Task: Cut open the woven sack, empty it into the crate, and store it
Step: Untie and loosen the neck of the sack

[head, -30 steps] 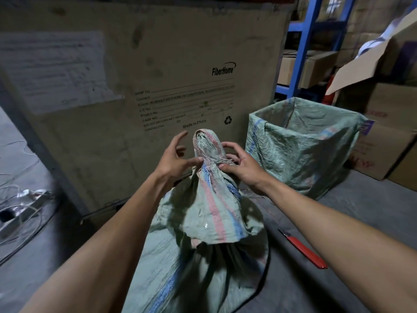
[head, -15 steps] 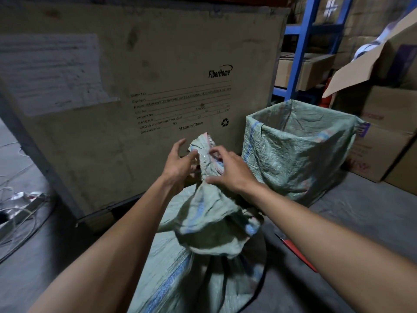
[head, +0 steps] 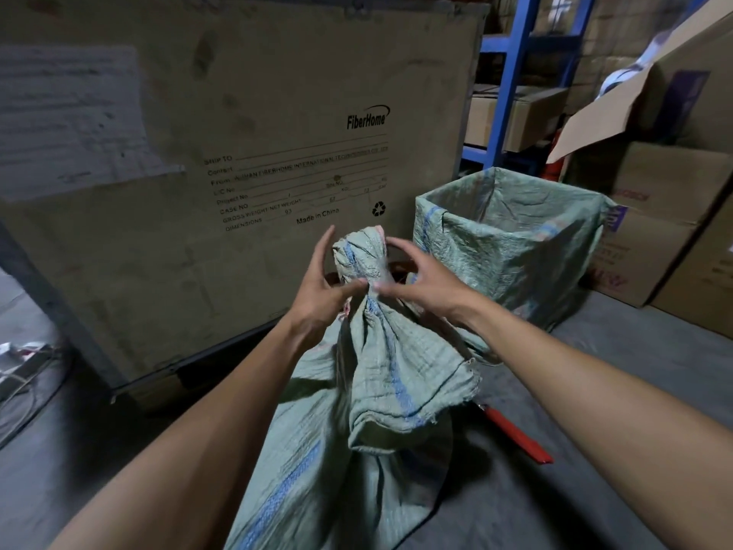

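Observation:
A green woven sack [head: 380, 391] with blue stripes stands on the floor in front of me, its neck bunched and tied near the top. My left hand [head: 321, 291] pinches the neck from the left. My right hand [head: 420, 283] pinches it from the right at the same knot, the other fingers spread. The sack's loose top sticks up between the two hands. A red-handled cutter [head: 515, 434] lies on the floor to the right of the sack, partly hidden behind it. An open container lined with green woven fabric [head: 511, 248] stands behind and to the right.
A large FiberHome wooden case [head: 238, 152] fills the back left. Blue shelving [head: 503, 93] with cardboard boxes stands behind the lined container. Cardboard boxes [head: 666, 216] stack at the right. Cables [head: 23, 375] lie on the floor at the far left.
Both hands have shifted on the sack's neck, from covering the folded top to pinching the knot below it. The top now stands upright between them. The camera has dipped slightly.

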